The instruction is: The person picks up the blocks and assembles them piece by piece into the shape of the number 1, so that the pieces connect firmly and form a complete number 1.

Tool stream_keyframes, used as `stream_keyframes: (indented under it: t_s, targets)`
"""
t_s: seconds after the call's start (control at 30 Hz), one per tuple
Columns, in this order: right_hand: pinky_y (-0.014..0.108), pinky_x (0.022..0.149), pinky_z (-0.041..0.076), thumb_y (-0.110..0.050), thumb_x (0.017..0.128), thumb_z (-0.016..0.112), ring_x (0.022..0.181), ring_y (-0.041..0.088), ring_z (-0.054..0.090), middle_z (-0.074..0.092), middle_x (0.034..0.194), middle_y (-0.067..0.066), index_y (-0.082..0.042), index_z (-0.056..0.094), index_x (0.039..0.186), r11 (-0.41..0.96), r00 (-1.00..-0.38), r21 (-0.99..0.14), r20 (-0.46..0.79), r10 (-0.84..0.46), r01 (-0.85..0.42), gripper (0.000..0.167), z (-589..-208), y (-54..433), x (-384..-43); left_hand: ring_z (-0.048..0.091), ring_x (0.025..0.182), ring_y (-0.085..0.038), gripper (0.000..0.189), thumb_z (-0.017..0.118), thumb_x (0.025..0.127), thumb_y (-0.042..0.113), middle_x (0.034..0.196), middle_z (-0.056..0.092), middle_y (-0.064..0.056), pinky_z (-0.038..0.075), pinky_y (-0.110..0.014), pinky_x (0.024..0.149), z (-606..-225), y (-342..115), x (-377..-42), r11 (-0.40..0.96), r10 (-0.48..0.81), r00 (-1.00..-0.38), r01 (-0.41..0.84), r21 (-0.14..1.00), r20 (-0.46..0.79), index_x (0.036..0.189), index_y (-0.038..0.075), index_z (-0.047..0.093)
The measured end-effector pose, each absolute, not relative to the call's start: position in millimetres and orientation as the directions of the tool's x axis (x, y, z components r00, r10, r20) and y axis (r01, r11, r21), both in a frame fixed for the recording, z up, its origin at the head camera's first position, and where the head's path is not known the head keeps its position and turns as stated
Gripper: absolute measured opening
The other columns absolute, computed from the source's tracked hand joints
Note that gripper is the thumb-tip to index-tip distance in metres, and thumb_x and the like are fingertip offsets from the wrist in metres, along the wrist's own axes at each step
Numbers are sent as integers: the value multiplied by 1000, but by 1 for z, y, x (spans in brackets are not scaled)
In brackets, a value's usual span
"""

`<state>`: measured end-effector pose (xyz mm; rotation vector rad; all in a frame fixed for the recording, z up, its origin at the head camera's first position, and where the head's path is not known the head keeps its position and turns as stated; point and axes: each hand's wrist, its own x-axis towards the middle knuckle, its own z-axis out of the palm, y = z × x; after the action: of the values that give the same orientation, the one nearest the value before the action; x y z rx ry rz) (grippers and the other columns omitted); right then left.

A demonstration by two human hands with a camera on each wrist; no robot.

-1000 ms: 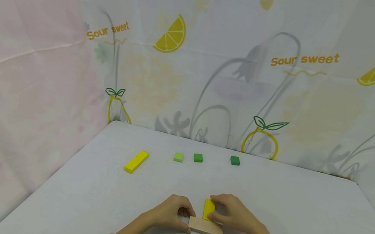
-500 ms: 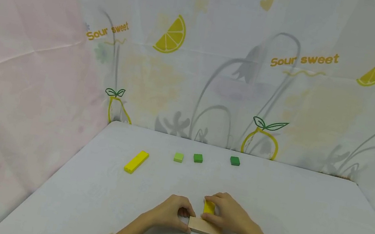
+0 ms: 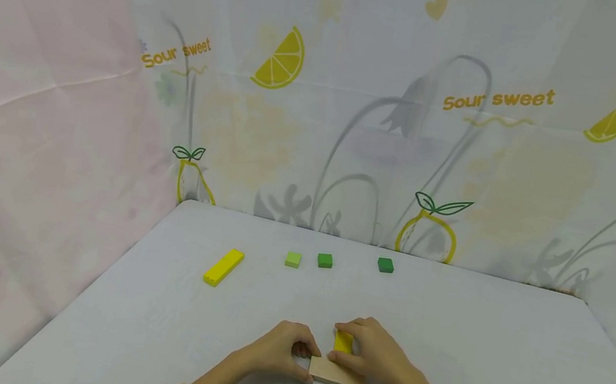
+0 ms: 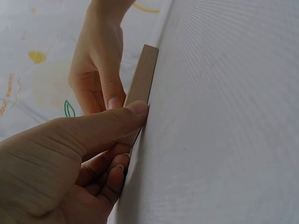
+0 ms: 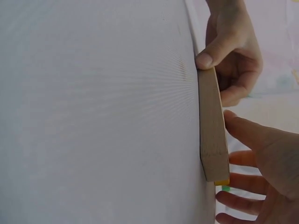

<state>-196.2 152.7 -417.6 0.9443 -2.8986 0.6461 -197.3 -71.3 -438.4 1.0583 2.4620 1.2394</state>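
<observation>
A plain wooden block (image 3: pixel 337 375) lies on the white table near the front. My left hand (image 3: pixel 282 349) pinches its left end, thumb on the near side and fingertips at the far side; the left wrist view shows this thumb along the wood (image 4: pixel 140 84). Behind that block, a yellow block (image 3: pixel 343 341) points away from me. My right hand (image 3: pixel 379 353) spans the yellow block from above, thumb at its near end over the wooden block's edge, index finger at the far end. In the right wrist view, only a yellow corner (image 5: pixel 222 183) shows past the wood (image 5: pixel 214 126).
A longer yellow block (image 3: pixel 224 267) lies at the back left. Toward the back edge stand a light green block (image 3: pixel 293 259), a green block (image 3: pixel 324 261) and a darker green block (image 3: pixel 385 265). A lemon-print cloth (image 3: pixel 320 119) hangs behind the table (image 3: pixel 500 360).
My right hand has shifted a little left over the yellow block, its thumb now over the wooden block's edge. The left hand and the wooden block have stayed in place.
</observation>
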Motion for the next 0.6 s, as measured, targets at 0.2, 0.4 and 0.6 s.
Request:
stream_keyframes:
  t_s: [0.2, 0.4, 0.6]
  targets:
    - [45, 86, 47, -47, 82, 67, 99, 26, 58, 67, 108, 11, -2, 66, 113, 726, -815, -383, 156, -558, -571, 55, -417, 154, -195, 50, 73, 2, 30, 85, 65, 10, 83, 63, 4, 46, -16, 69, -439, -71, -197, 393, 673, -726, 509, 766, 137, 90, 3, 70]
    - [43, 85, 48, -45, 82, 68, 98, 24, 58, 67, 109, 9, -3, 66, 113, 728, -818, -386, 163, -551, -567, 53, -417, 155, -195, 50, 72, 3, 29, 85, 66, 11, 83, 63, 5, 46, -16, 68, -438, -72, -198, 389, 679, -718, 530, 753, 155, 90, 4, 70]
    - [43, 86, 48, -46, 83, 67, 99, 24, 58, 67, 110, 9, -2, 66, 114, 717, -809, -387, 168, -564, -580, 54, -419, 157, -196, 50, 72, 2, 30, 85, 65, 10, 83, 63, 4, 46, -16, 68, -439, -72, -198, 388, 673, -725, 515, 764, 147, 90, 3, 70]
